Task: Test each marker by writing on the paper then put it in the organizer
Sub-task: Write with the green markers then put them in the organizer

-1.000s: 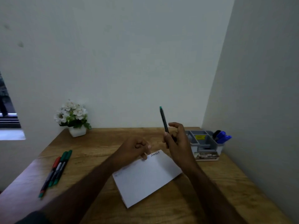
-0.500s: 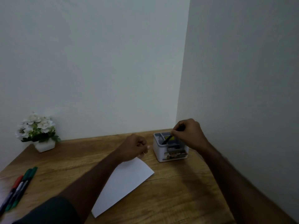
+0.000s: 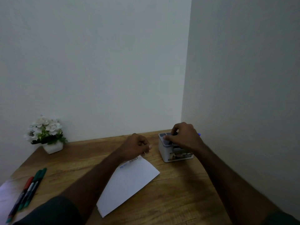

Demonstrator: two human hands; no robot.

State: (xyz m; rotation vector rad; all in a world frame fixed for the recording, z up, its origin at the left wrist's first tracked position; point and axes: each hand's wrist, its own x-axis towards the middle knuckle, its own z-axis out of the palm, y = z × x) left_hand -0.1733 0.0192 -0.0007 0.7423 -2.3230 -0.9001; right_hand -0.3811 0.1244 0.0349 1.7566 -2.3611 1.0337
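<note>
Green-capped marker, held up a sec ago, now lowered into small grey-white plastic organizer (image 3: pixel 164 151), mostly hidden by right hand (image 3: pixel 183 137), fingers curled over it. White paper sheet (image 3: pixel 129 181) left of organizer pinned by clenched left hand (image 3: pixel 136 146). Untested markers (image 3: pixel 28 190) lying far left of organizer.

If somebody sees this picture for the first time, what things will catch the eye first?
The two hands in the middle: the right hand over the organizer in the far right corner, the left hand at the top edge of the white paper. Next, the markers at the left edge and the white flowers by the wall.
</note>
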